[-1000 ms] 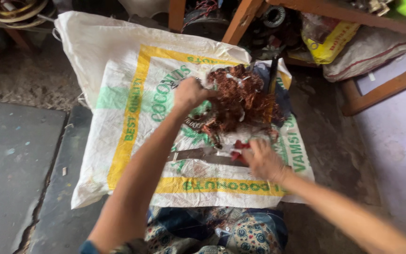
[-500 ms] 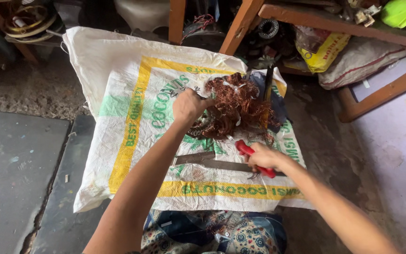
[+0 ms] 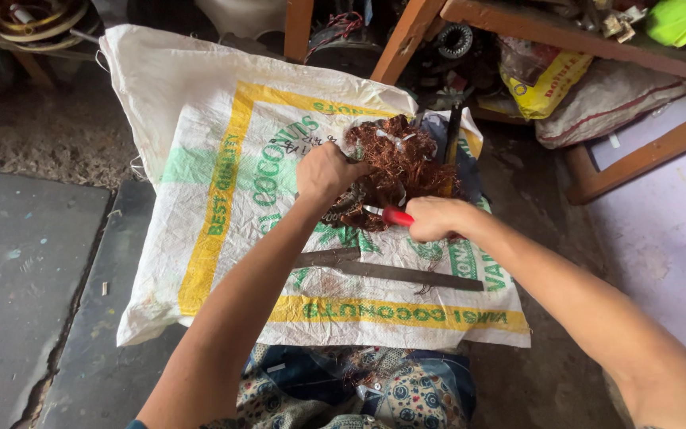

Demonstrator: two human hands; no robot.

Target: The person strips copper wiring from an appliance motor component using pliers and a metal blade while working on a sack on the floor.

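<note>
Since half a second ago I see my right hand [image 3: 437, 218] has lifted off the sack's near part and come up to the tangle, carrying the red-handled tool [image 3: 391, 214] with it, while my left hand [image 3: 325, 171] has stayed on the wire. Nearest me is a lap of blue patterned cloth [image 3: 359, 389], overlapped by the near edge of the white woven sack [image 3: 200, 119] with its yellow border and green print. On the sack's near half lies a long flat metal file [image 3: 391, 270], untouched, just below both hands. My right hand is closed tight around the red handle, the tool's pale tip pointing into the heap. My left hand is a closed fist gripping the left side of the copper wire tangle [image 3: 402, 163], which sits toward the sack's far right corner. The sack is spread on a dark grey slab floor [image 3: 17, 278]. Beyond its far edge stand orange wooden legs [image 3: 406, 36] and clutter: a yellow bag [image 3: 537, 83] and coiled rings [image 3: 37, 20] at the far left.
</note>
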